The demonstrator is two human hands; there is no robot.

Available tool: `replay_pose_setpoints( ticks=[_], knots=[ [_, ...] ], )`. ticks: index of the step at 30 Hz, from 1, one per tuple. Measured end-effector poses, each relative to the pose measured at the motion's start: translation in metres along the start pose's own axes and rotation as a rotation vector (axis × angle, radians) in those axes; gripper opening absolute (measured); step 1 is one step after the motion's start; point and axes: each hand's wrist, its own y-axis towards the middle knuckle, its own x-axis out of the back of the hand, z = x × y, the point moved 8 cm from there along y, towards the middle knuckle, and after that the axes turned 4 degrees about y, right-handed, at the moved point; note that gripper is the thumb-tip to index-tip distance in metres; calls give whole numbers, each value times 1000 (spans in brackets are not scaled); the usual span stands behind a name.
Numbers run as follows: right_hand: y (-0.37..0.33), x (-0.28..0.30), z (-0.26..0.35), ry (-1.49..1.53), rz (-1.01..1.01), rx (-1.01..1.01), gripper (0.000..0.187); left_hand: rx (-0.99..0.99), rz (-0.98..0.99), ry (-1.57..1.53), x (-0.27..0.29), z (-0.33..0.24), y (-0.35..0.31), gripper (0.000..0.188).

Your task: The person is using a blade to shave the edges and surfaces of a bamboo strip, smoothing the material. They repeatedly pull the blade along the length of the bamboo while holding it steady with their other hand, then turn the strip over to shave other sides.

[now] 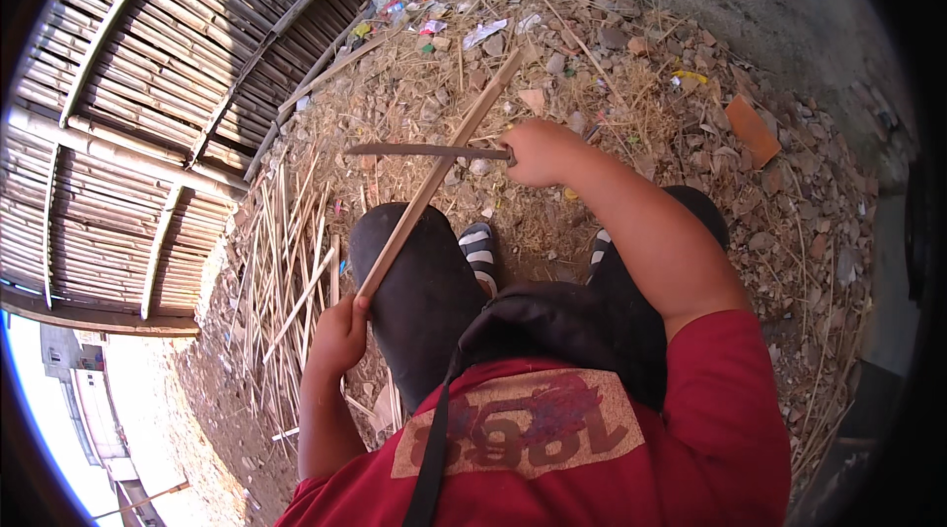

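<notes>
My left hand (338, 335) is closed round the near end of a long, flat bamboo strip (406, 223). The strip slants up and away to the right, passing over my left knee. In my right hand (541, 152) is the handle of a long, dark knife (390, 149), its blade pointing left. The blade crosses the strip beyond the knee; whether it touches or cuts into it, I cannot tell. Most of the handle is hidden by my fingers.
Thin bamboo sticks (286, 275) lie in a loose pile at my left. A bamboo slat panel (128, 63) stands beyond them. Rubble, straw and litter cover the ground, with an orange brick piece (752, 132) at right. A rough wall (769, 9) rises at the far side.
</notes>
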Motion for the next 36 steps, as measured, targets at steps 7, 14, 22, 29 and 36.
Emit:
replay_pose_setpoints(
  ticks=[7,14,22,29,36],
  knots=[
    [0,13,-58,172,-17,-220,47,35,49,13,9,-2,9,43],
    [-13,9,-5,-31,43,-4,40,6,14,58,2,-3,4,41],
    [-5,20,-62,237,-114,-213,48,29,59,20,10,-5,4,41],
    [2,13,-65,123,-66,-171,39,-9,31,43,-1,-5,10,40],
    [-4,21,-51,185,-176,-190,40,63,49,-62,4,5,1,44]
  ],
)
